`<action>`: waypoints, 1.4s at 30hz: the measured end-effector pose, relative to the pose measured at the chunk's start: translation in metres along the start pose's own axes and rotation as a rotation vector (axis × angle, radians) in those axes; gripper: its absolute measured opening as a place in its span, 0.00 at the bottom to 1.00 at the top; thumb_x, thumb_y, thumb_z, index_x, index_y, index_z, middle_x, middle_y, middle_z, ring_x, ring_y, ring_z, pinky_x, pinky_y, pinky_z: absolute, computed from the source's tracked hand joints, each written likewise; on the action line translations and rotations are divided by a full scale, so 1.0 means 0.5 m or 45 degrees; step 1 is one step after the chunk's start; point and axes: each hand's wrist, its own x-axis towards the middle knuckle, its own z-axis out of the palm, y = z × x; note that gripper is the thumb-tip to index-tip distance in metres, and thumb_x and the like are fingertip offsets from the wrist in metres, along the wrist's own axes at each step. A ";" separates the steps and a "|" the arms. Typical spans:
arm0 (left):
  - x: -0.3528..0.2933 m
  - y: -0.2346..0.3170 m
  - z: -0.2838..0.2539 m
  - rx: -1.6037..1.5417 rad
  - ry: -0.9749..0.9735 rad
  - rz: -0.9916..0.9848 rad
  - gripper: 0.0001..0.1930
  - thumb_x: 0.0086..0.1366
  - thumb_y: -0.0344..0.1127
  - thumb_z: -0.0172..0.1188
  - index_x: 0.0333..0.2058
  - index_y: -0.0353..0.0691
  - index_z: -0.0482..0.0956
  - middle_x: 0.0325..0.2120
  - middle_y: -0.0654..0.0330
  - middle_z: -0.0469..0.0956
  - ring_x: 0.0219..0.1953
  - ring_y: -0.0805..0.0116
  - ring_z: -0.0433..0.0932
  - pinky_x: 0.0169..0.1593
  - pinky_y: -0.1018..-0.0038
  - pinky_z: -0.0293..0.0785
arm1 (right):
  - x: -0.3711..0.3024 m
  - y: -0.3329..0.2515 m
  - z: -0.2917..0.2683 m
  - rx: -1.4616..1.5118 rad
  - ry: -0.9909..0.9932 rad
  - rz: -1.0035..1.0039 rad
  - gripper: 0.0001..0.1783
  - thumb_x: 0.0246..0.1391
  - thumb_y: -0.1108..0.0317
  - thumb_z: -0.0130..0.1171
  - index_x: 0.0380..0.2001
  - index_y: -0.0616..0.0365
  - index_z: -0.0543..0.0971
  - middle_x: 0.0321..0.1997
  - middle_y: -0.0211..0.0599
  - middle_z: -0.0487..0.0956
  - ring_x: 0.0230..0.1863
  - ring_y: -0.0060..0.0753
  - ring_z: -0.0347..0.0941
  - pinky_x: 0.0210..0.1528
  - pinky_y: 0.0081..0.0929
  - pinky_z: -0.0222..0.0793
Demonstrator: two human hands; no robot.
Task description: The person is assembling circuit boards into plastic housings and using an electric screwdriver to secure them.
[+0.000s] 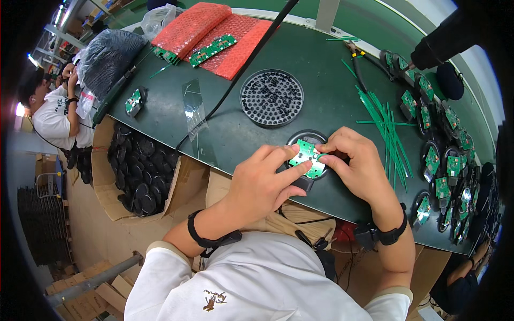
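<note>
A green circuit board (306, 151) lies over a black round plastic housing (323, 175) near the table's front edge. My left hand (266, 176) grips the board from the left, its fingers on the top and its thumb lower down by the housing. From the right, my right hand (354, 162) pinches with thumb and index finger at the board's right edge. Whether a small part sits between those two fingertips is hidden. Just beyond my hands stands a round black tray (272, 122) with small black parts in its holes.
Green strips (386, 131) and pliers (357, 60) lie to the right. Several housings with boards (441, 187) crowd the right edge, under a black power tool (436, 45). Red bubble wrap (225, 40) lies at the back left. A carton (101, 184) of black discs stands left of the table.
</note>
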 end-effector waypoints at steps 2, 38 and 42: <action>0.000 0.002 0.002 0.009 0.011 -0.004 0.27 0.52 0.48 0.73 0.52 0.49 0.87 0.51 0.53 0.81 0.47 0.52 0.80 0.47 0.62 0.80 | 0.000 -0.001 -0.002 -0.007 -0.012 0.015 0.10 0.51 0.75 0.71 0.39 0.58 0.87 0.35 0.40 0.79 0.33 0.43 0.79 0.36 0.36 0.72; -0.001 -0.010 0.013 -0.037 -0.009 -0.068 0.34 0.42 0.49 0.78 0.51 0.47 0.86 0.53 0.54 0.80 0.46 0.53 0.81 0.51 0.62 0.80 | 0.013 0.007 -0.010 0.120 -0.021 0.021 0.11 0.50 0.84 0.65 0.36 0.60 0.87 0.34 0.42 0.82 0.33 0.45 0.81 0.34 0.34 0.74; -0.001 -0.017 0.020 -0.112 0.022 -0.164 0.34 0.42 0.51 0.79 0.49 0.43 0.86 0.52 0.54 0.82 0.45 0.53 0.81 0.53 0.62 0.81 | 0.015 0.009 -0.009 0.092 -0.026 0.007 0.10 0.49 0.84 0.66 0.35 0.60 0.87 0.33 0.42 0.82 0.32 0.44 0.81 0.33 0.33 0.74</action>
